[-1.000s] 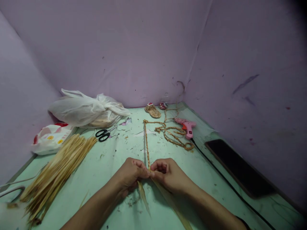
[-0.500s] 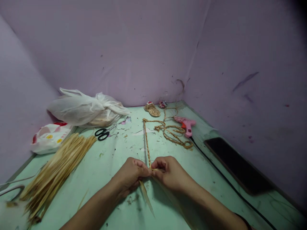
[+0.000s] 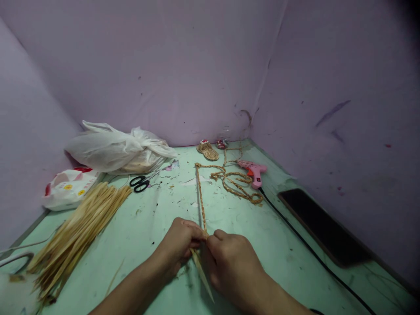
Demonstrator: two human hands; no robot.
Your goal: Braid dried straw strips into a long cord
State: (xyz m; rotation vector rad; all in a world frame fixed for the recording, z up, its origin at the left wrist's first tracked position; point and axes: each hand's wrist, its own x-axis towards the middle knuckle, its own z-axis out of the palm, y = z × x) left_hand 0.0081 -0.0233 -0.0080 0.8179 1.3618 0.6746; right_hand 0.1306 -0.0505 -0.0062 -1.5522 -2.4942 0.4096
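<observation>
Green counter (image 3: 173, 203), lower centre: left hand (image 3: 181, 241) pinches the braid (image 3: 201, 199), right hand (image 3: 235, 264) curls, grip hidden, seemingly mid-plait, next crossing needing tension.

The braid (image 3: 201, 199) was a thin tan cord, stretched pretty straight up front, bent sharply at its far end, with messy loops lying off to the right. A pale flat strip (image 3: 201, 269) dangled near the close end, pointy-tipped.
</observation>
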